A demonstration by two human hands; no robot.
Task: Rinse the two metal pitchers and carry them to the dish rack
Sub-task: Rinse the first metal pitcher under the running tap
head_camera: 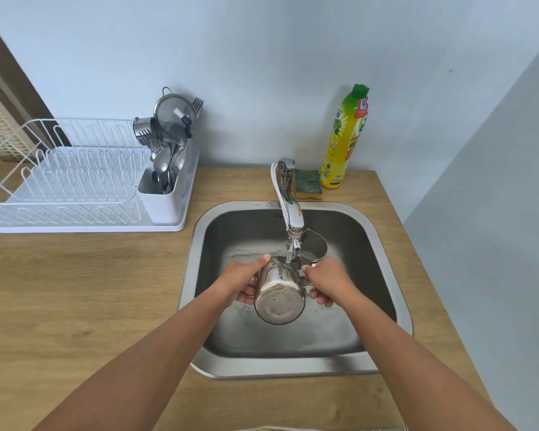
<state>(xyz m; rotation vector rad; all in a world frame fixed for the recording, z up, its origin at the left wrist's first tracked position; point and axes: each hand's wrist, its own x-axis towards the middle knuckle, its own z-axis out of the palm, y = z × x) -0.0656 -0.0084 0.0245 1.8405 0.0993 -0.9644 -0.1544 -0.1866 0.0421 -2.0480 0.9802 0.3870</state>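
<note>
Two bare forearms rise from the bottom edge and converge over the sink (386, 250), which is set into the right half of the wooden counter (75, 290). The left hand (241, 283) wraps the left side of the near pitcher (279, 297): its thumb lies straight along the upper wall and its fingers curl under the body. The right hand (327, 283) grips that pitcher's handle side, with the fingers curled in below and the thumb pointing in toward the metal. Both wrists are roughly level, and the palms face each other across the vessel.

The near pitcher is held in the air above the middle of the basin. It is tipped on its side, so the round base faces the camera and the mouth points away, up under the tip of the faucet (288, 200).

The second pitcher (315, 245) stands upright on the sink floor toward the back edge, just right of the faucet tip and just behind the right hand. No hand touches it.

The white dish rack (75, 194) sits on the counter at the back left, well apart from the sink. A cutlery holder (165, 197) at its right end is filled with spoons, forks and a strainer. At the counter's back edge, right of the faucet base, a green sponge (308, 184) lies just beside a yellow dish soap bottle (344, 138) that stands upright.
</note>
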